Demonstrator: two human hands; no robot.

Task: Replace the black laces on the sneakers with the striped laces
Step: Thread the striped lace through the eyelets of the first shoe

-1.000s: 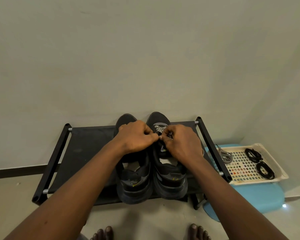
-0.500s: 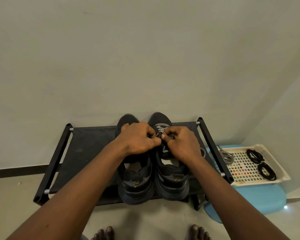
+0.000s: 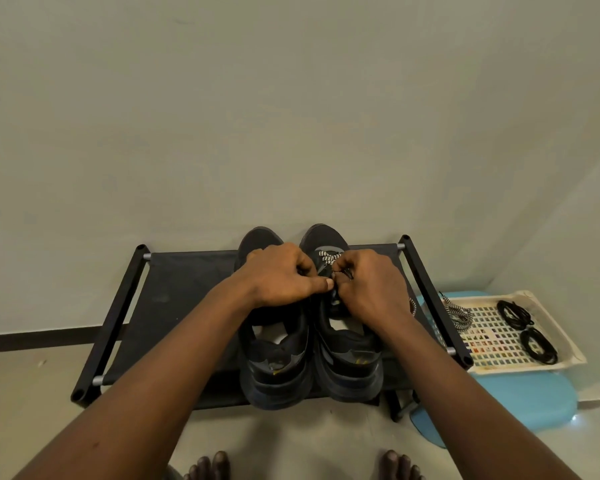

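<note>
Pair of black sneakers, left sneaker [image 3: 274, 368] and right sneaker [image 3: 350, 368], side by side and touching on a black rack [image 3: 187, 289], toes to the wall. Striped lace [image 3: 328, 258], black-and-white, crossed through the right sneaker's eyelets near the toe. Second striped lace [image 3: 459, 315] bunched at the left end of a white tray [image 3: 527, 368] — two coiled black laces [image 3: 510, 313] toward its right.

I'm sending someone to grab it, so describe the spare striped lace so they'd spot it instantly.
Right of the black shoe rack stands a blue stool with a cream slotted tray on top. The striped lace lies bundled at the tray's left end, nearest the rack; it is black-and-white, unlike the two black coils.
</note>
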